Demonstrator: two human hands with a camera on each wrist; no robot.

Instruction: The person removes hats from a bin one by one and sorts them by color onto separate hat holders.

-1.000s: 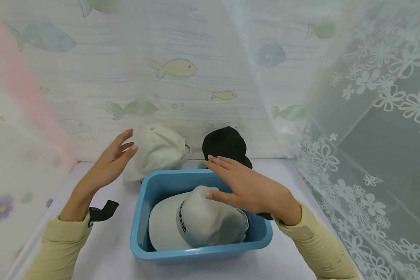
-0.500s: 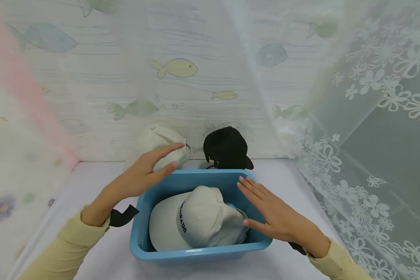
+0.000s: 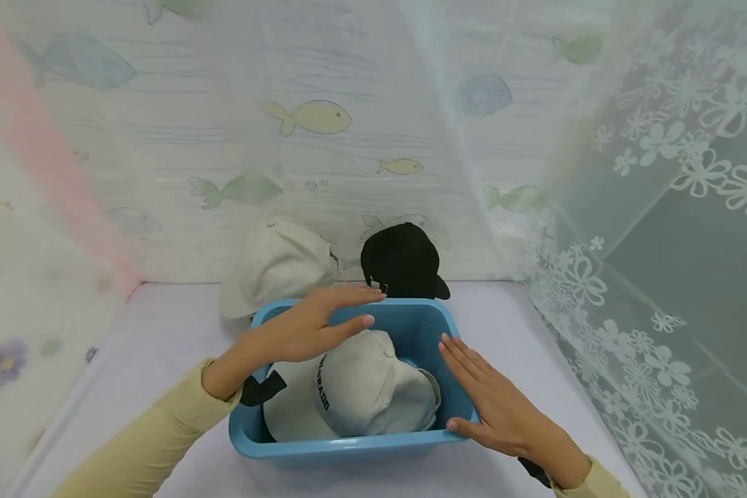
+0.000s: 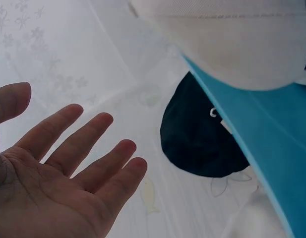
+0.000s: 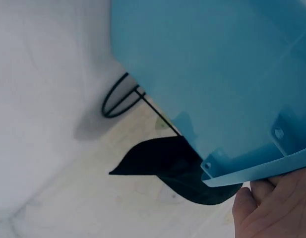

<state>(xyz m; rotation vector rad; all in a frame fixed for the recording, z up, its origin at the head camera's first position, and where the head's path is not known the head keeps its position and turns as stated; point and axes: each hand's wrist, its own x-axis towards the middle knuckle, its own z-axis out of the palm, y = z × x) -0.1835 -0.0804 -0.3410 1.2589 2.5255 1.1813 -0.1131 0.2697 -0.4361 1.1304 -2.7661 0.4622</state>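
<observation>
Basin (image 3: 348,446), blue with rounded corners, stands on a white-covered counter (image 3: 187,470), and a pale cap (image 3: 361,394) sits in it, brim toward the person's left, dark lettering across the front. From where I stand, the left hand (image 3: 305,330) is held over the basin's left part and the brim of that cap; its grip is loose, thumb apart from the extended fingers, with nothing in it. The right hand (image 3: 498,404) is alongside the basin's right rim, fingers straight and side by side, thumb spread away toward the near corner; its grip is wide and has hold of nothing, and I cannot tell whether it touches the rim. Just behind the basin are a white cap (image 3: 286,259), on the left, and a black cap (image 3: 401,259), to its right, brim pointing right. In the right wrist view, a dark wire loop (image 5: 137,90) shows near the black cap. Both arms wear pale yellow sleeves (image 3: 149,429), and a pale curtain (image 3: 361,69) printed with fish hangs at the back.
</observation>
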